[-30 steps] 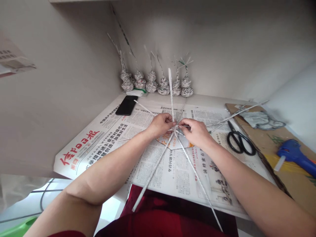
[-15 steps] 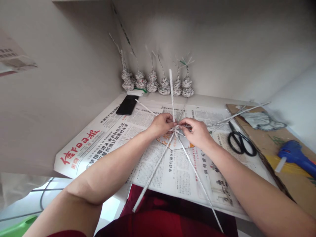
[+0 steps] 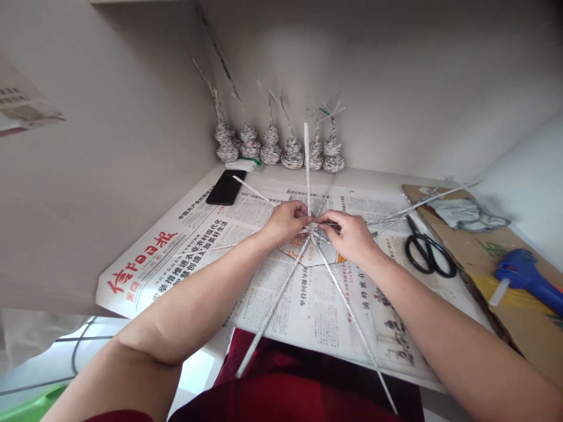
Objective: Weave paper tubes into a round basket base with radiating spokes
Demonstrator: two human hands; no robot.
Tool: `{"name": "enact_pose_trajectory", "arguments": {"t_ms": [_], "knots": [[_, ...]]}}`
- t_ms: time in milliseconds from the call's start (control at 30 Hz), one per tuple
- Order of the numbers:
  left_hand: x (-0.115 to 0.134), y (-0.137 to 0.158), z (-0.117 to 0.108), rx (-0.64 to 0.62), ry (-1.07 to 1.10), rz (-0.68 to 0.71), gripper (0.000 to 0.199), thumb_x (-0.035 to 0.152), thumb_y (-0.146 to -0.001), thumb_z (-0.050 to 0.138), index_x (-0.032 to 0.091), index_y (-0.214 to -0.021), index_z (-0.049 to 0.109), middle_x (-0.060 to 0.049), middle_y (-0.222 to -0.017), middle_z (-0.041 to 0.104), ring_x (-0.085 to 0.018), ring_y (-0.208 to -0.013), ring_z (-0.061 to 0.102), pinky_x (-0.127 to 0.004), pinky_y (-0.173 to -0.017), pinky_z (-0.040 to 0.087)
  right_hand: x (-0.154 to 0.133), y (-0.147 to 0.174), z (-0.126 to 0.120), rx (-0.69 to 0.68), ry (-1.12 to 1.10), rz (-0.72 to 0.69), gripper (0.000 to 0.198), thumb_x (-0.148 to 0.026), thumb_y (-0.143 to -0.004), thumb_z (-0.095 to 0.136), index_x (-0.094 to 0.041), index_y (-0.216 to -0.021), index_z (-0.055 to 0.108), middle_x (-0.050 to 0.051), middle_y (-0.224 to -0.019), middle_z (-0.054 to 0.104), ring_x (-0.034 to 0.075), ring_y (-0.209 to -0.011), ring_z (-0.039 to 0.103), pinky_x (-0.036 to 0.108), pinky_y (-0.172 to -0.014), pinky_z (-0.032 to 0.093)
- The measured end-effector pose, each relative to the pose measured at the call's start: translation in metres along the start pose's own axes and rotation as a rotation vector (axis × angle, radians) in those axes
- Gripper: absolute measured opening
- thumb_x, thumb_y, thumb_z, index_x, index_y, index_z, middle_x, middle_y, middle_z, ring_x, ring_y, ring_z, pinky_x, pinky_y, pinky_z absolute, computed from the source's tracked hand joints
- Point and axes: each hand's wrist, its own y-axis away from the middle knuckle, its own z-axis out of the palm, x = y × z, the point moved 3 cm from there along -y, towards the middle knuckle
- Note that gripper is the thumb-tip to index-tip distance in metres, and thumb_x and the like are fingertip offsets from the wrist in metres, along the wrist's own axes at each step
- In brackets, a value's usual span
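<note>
Several long rolled-paper sticks [image 3: 281, 296] fan out like spokes from one crossing point over the newspaper. My left hand [image 3: 288, 221] pinches the sticks at the left of that crossing, thumb against the fingers. From the right, my right hand [image 3: 347, 231] grips a paper stick close to the same spot, its fingertips nearly meeting the left ones. Beneath the crossing lies a piece of printed cardboard [image 3: 308, 255] with orange lettering, partly covered by the hands. The exact join between the fingertips is hidden.
Woven paper gourds [image 3: 270, 146] line the back wall. A black phone [image 3: 225, 187] lies at the left on the newspaper [image 3: 176, 258]. Black-handled scissors [image 3: 430, 255], a blue glue gun [image 3: 525, 278] and a grey cloth [image 3: 470, 214] on cardboard [image 3: 534, 328] are at the right.
Both hands stay pinched at the crossing with only slight finger movement. The stick pointing to the upper left has swung a little further left, its tip nearer the phone.
</note>
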Motion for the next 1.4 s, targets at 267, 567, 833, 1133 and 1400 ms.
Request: {"name": "enact_pose_trajectory", "arguments": {"t_ms": [267, 567, 833, 1133, 1400], "knots": [[0.001, -0.001, 0.000, 0.002, -0.030, 0.026, 0.011, 0.017, -0.076, 0.062, 0.015, -0.069, 0.053, 0.003, -0.066, 0.050, -0.009, -0.056, 0.053, -0.025, -0.050, 0.055, 0.000, -0.001, 0.000, -0.008, 0.056, -0.070, 0.015, -0.018, -0.085, 0.057, -0.024, -0.094, 0.068, 0.002, -0.091, 0.071, 0.018, -0.084, 0.065, 0.033, -0.081, 0.045], [-0.007, -0.007, -0.002, 0.018, -0.076, 0.037, 0.016, 0.021, -0.078, 0.060, 0.017, -0.066, 0.050, 0.003, -0.057, 0.048, -0.011, -0.054, 0.056, -0.025, -0.053, 0.054, 0.000, -0.002, 0.000, -0.034, 0.159, -0.082, 0.014, -0.016, -0.085, 0.058, -0.024, -0.091, 0.068, 0.001, -0.088, 0.071, 0.019, -0.083, 0.065, 0.034, -0.081, 0.044], [-0.006, -0.006, -0.002, 0.018, -0.063, 0.035, 0.016, 0.021, -0.078, 0.060, 0.017, -0.066, 0.050, 0.004, -0.058, 0.047, -0.011, -0.055, 0.054, -0.026, -0.052, 0.055, 0.000, -0.002, -0.001, -0.048, 0.165, -0.084, 0.013, -0.017, -0.086, 0.058, -0.024, -0.091, 0.068, 0.001, -0.089, 0.071, 0.018, -0.084, 0.065, 0.034, -0.082, 0.043], [0.001, -0.002, -0.003, 0.011, -0.184, 0.079, 0.011, 0.020, -0.072, 0.062, 0.016, -0.068, 0.053, 0.003, -0.065, 0.054, -0.010, -0.057, 0.055, -0.021, -0.052, 0.050, 0.001, -0.002, -0.002, -0.035, 0.057, -0.033, 0.015, -0.018, -0.084, 0.058, -0.025, -0.090, 0.069, 0.000, -0.090, 0.073, 0.017, -0.082, 0.066, 0.031, -0.078, 0.046], [0.011, 0.003, -0.003, -0.043, -0.360, 0.159, 0.012, 0.012, -0.062, 0.063, 0.016, -0.073, 0.059, 0.002, -0.066, 0.060, -0.011, -0.060, 0.057, -0.020, -0.055, 0.043, -0.002, -0.003, -0.005, -0.057, -0.026, 0.142, 0.013, -0.024, -0.082, 0.060, -0.026, -0.088, 0.071, -0.003, -0.085, 0.073, 0.015, -0.070, 0.064, 0.028, -0.066, 0.046]]}}
